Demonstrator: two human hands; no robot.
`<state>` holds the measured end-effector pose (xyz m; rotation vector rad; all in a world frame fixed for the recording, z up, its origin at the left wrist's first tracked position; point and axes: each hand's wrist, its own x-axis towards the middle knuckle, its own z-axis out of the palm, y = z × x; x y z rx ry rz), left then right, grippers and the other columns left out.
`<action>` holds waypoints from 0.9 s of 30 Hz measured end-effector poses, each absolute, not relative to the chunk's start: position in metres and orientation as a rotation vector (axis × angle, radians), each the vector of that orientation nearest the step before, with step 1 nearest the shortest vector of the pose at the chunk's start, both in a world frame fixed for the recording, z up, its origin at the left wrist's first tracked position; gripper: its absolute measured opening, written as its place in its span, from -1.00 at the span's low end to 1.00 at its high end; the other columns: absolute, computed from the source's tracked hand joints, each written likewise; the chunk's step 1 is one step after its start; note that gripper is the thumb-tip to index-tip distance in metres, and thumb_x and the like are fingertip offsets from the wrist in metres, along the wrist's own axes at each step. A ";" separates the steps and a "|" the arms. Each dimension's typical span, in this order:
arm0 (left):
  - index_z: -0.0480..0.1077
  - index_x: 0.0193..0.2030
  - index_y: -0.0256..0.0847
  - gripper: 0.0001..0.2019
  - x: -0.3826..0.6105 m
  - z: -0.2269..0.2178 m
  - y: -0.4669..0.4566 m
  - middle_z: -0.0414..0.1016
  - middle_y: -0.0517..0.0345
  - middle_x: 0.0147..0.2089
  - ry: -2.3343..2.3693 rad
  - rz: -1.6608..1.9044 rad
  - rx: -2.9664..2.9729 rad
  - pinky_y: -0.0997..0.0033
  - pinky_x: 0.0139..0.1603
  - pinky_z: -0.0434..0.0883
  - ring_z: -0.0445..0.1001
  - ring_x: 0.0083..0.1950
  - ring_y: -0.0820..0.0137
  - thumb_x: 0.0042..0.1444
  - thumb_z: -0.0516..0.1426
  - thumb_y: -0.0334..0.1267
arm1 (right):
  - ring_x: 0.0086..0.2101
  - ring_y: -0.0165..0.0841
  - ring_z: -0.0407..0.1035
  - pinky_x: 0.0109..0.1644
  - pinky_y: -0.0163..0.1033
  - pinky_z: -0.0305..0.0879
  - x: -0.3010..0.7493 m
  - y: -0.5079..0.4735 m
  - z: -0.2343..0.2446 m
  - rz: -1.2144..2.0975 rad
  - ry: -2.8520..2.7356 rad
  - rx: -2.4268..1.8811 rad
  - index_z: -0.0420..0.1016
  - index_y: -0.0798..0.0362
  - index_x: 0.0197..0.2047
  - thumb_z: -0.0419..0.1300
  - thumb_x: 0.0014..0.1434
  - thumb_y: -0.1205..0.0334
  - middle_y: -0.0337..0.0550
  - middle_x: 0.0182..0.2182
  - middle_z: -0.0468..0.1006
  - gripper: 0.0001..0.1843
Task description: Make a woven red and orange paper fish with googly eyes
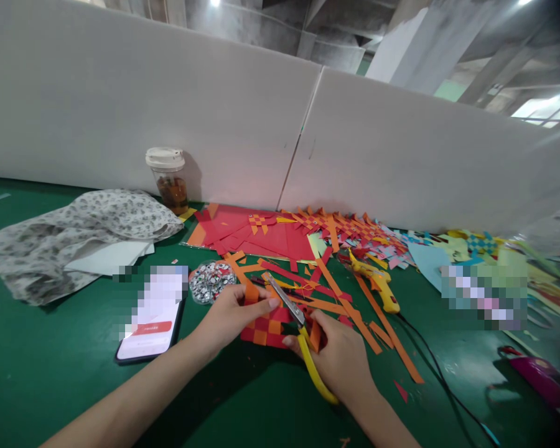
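My left hand (231,314) pinches the upper edge of a woven red-and-orange paper mat (264,330) that rests on the green table. My right hand (338,358) grips yellow-handled scissors (295,323). Their metal blades point up and left, over the mat and close to my left fingertips. An orange strip sticks up from the mat between my left fingers. Loose orange and red paper strips (350,311) lie just beyond both hands.
A phone (152,320) lies left of my left hand, with a bag of googly eyes (210,281) behind it. A yellow glue gun (378,283) and its black cord lie to the right. Red paper sheets (256,236), a lidded cup (168,177), patterned cloth (74,236) and white partition stand behind.
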<state>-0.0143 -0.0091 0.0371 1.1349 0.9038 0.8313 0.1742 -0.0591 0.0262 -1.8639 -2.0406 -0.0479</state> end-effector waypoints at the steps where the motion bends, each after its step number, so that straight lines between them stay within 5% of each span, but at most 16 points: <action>1: 0.48 -0.42 -0.31 -0.75 -0.014 0.037 -0.009 0.47 0.13 -0.45 0.907 0.834 1.147 0.47 -0.37 0.25 0.34 -0.45 0.48 -0.05 0.23 -0.11 | -0.59 -0.33 0.34 -0.53 -0.34 0.08 0.174 -0.059 0.026 -0.053 -2.046 -1.861 0.30 0.02 -0.48 0.16 -0.06 -0.05 -0.25 -0.64 0.42 -0.70; 19: 0.45 -0.49 -0.27 -0.78 -0.017 0.031 -0.004 0.41 0.20 -0.50 0.976 0.842 1.294 0.46 -0.39 0.21 0.28 -0.47 0.49 -0.08 0.24 -0.12 | -0.59 -0.36 0.28 -0.54 -0.35 0.11 0.179 -0.058 0.023 -0.037 -1.955 -1.871 0.28 0.03 -0.39 0.09 0.02 -0.14 -0.27 -0.62 0.35 -0.63; 27: 0.43 -0.53 -0.24 -0.77 -0.019 0.034 -0.004 0.44 0.16 -0.44 0.962 0.882 1.206 0.44 -0.32 0.23 0.32 -0.39 0.44 -0.08 0.24 -0.11 | -0.44 -0.25 0.40 -0.40 -0.27 0.21 0.176 -0.057 0.024 0.024 -2.048 -1.873 0.31 0.06 -0.27 0.09 0.03 -0.06 -0.13 -0.46 0.48 -0.65</action>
